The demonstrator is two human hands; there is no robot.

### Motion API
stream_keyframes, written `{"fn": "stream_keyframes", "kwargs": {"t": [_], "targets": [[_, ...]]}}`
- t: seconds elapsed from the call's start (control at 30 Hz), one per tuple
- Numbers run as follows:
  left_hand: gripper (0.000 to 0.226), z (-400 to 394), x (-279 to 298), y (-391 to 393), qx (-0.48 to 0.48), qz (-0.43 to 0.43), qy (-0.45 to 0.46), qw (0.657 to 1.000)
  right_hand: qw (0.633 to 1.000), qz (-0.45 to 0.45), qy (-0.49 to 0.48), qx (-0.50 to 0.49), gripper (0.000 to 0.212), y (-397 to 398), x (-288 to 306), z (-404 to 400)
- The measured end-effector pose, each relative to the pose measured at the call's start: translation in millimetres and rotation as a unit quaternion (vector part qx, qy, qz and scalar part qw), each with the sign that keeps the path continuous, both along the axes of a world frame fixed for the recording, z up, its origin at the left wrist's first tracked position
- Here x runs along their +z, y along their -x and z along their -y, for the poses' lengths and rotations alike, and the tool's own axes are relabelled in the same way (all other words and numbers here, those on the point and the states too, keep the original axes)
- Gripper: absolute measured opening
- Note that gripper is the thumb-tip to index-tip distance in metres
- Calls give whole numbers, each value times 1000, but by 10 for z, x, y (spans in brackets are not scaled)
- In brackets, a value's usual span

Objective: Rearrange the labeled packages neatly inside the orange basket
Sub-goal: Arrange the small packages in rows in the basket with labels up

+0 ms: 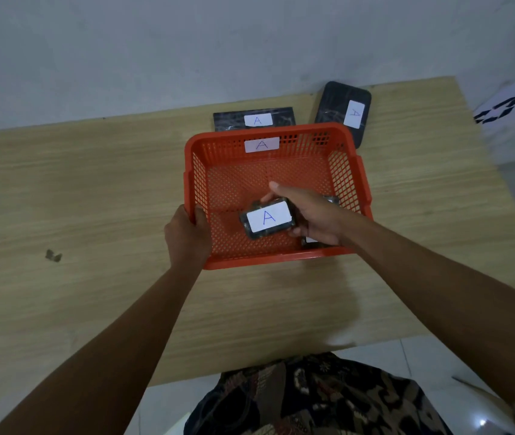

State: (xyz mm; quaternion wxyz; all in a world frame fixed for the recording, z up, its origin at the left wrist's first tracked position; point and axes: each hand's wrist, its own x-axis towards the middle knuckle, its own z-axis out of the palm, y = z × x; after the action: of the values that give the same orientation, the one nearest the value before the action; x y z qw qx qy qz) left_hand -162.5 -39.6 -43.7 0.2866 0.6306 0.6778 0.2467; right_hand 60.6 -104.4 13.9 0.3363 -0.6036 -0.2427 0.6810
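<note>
Right grip: the right hand (305, 215) is closed around a small dark package (268, 219) with a white label marked "A", thumb on its far side, fingers under its near right end. The package sits low inside the orange basket (348, 171), near the basket's front edge; whether it rests on the mesh floor or is just above it cannot be told.

Left grip: the left hand (187, 237) is clamped on the basket's front left corner, thumb inside the wall, fingers outside, seemingly steadying it.

Hidden under the right hand: parts of what look like two more dark packages, one by the basket's right wall (331, 200) and one at its front right corner (311, 241). How they lie is mostly covered.

Basket: it stands at the middle of the counter (77, 189), toward the back edge, with a white "A" tag (262, 144) on its back wall. Most of its floor is bare.

Still outside: two labeled dark packages lie on the counter, one just behind the basket's back wall (254, 119), one at its back right corner (345, 109), angled.

Progress: early to middling, by my reckoning. One package is in hand inside, perhaps two more are in, none visibly lined up yet, and two appear left to bring in.
</note>
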Motion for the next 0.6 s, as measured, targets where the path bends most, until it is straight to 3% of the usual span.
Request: {"fn": "stream_keyframes", "kwargs": {"t": [0.1, 0.17, 0.27, 0.37, 0.6], "targets": [[32, 5, 5, -3, -1, 4, 5, 1000, 996, -84, 33, 24, 39, -89, 22, 71], [32, 6, 8, -5, -2, 5, 6, 1000, 994, -86, 35, 53, 31, -155, 28, 106], [31, 7, 7, -7, 1, 2, 2, 1000, 991, 29, 21, 129, 27, -219, 40, 145], [32, 11, 14, -3, 0, -4, 2, 1000, 950, 177, 6, 255, 33, -188, 51, 152], [35, 10, 41, -23, -1, -10, 10, 1000, 924, 214, 3, 316, 19, -115, 81, 90]]}}
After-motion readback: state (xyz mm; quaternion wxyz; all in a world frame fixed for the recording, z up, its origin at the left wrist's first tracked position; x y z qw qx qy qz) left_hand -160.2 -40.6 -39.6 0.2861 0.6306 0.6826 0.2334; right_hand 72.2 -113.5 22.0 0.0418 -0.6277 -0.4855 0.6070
